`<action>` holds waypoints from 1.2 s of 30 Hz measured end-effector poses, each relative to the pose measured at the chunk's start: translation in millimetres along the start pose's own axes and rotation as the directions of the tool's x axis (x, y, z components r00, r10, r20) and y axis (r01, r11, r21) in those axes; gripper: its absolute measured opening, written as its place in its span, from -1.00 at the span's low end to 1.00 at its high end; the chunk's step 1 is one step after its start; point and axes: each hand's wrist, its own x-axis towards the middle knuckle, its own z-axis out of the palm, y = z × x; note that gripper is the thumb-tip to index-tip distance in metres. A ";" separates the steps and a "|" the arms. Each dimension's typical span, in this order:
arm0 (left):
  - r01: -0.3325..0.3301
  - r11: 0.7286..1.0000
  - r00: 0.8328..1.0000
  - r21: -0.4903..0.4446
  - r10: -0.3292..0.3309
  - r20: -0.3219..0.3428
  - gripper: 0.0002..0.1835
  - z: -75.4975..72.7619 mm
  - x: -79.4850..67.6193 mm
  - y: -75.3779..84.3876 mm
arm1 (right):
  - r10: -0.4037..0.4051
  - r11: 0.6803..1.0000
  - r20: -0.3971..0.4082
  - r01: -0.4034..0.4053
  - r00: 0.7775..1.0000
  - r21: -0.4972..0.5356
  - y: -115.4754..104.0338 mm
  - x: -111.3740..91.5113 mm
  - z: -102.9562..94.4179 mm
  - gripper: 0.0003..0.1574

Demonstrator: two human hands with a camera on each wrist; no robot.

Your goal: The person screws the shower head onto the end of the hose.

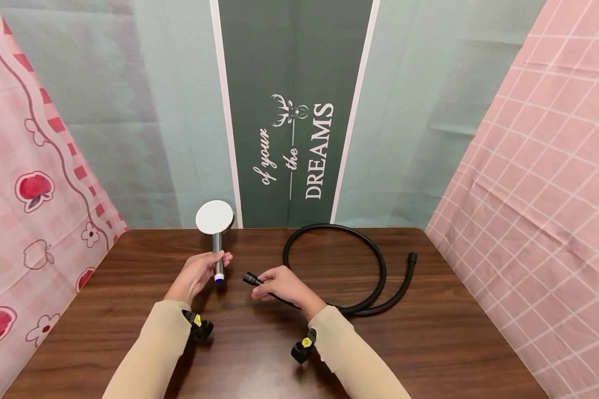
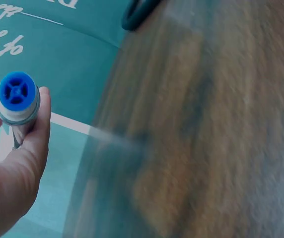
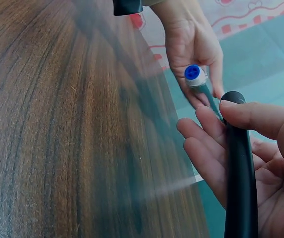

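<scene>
A shower head (image 1: 214,218) with a round white face and a grey handle is held up by my left hand (image 1: 196,275), whose thumb and fingers pinch the handle. Its lower end has a white collar and a blue insert (image 2: 17,91), facing the left wrist camera. My right hand (image 1: 282,287) holds a black shower hose (image 3: 240,183) close to one end, thumb on top and fingers beneath. That end's black connector (image 1: 251,279) points left toward the handle's bottom, with a gap between them. The rest of the hose lies looped on the table.
The brown wooden table (image 1: 249,343) is backed by a grey-green curtain with lettering. A pink patterned cloth (image 1: 45,210) hangs at left, a pink checked one (image 1: 539,183) at right. The hose's other end (image 1: 412,258) lies on the table's right side.
</scene>
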 end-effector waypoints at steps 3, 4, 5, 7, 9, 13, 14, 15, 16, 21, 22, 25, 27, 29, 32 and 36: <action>-0.037 0.999 0.999 0.003 0.037 -0.010 -0.80 3.3 -0.4 2.3 | -0.004 1.000 -0.004 0.004 1.000 0.014 0.3 0.8 0.1 -0.61; -0.045 0.999 0.999 0.006 0.045 -0.018 -0.79 4.4 -0.6 2.7 | -0.003 1.000 -0.003 0.003 1.000 0.016 0.2 0.8 0.0 -0.61; -0.049 0.999 0.998 0.009 0.049 -0.024 -0.78 5.5 -0.8 3.2 | -0.004 1.000 -0.003 0.004 1.000 0.020 0.1 1.0 0.0 -0.60; -0.054 0.998 0.998 0.009 0.055 -0.039 -0.73 8.1 -1.2 3.6 | -0.005 1.000 -0.004 0.005 1.000 0.025 0.5 1.0 0.1 -0.60; -0.057 0.998 0.997 0.015 0.058 -0.056 -0.67 10.5 -2.4 3.9 | -0.008 1.000 -0.008 0.008 1.000 0.027 0.7 0.7 0.2 -0.61; -0.066 0.997 0.993 0.035 0.069 -0.091 -0.58 15.5 -6.3 5.9 | -0.009 1.000 -0.020 0.009 1.000 0.023 -0.1 -0.8 0.9 -0.65; -0.069 0.997 0.992 0.042 0.073 -0.099 -0.56 16.7 -7.3 6.5 | -0.009 1.000 -0.025 0.009 1.000 0.018 -0.2 -1.0 1.1 -0.66; -0.072 0.996 0.991 0.057 0.078 -0.110 -0.56 18.1 -8.2 7.2 | -0.008 1.000 -0.029 0.008 1.000 0.015 -0.2 -1.2 1.4 -0.67; -0.076 0.994 0.989 0.073 0.085 -0.120 -0.55 19.9 -9.3 8.0 | -0.006 1.000 -0.033 0.006 0.999 0.010 -0.3 -1.4 1.6 -0.68; -0.086 0.988 0.981 0.131 0.107 -0.159 -0.50 28.1 -14.0 12.9 | -0.013 1.000 -0.055 0.013 0.998 0.000 0.4 -0.1 1.7 -0.69; -0.089 0.987 0.980 0.130 0.110 -0.163 -0.49 29.9 -14.8 13.8 | -0.015 1.000 -0.056 0.015 0.998 -0.001 0.4 0.0 1.5 -0.69; -0.110 0.987 0.978 0.119 0.129 -0.163 -0.49 34.4 -16.7 15.3 | -0.020 1.000 -0.059 0.019 0.998 -0.004 0.4 -0.2 1.3 -0.69; -0.125 0.986 0.976 0.108 0.142 -0.164 -0.50 37.1 -18.0 15.5 | -0.022 1.000 -0.057 0.022 0.998 -0.005 0.0 -1.2 1.7 -0.68; -0.142 0.985 0.974 0.100 0.156 -0.162 -0.50 38.8 -19.3 15.4 | -0.027 1.000 -0.057 0.026 0.998 -0.012 -0.2 -1.7 2.4 -0.67; -0.156 0.983 0.971 0.099 0.171 -0.167 -0.50 41.4 -22.0 15.9 | -0.037 0.999 -0.055 0.036 0.998 -0.022 -0.5 -2.4 3.2 -0.66; -0.178 0.980 0.965 0.092 0.192 -0.180 -0.50 45.0 -24.6 16.9 | -0.044 0.999 -0.053 0.042 0.998 -0.023 -0.3 -2.3 3.1 -0.66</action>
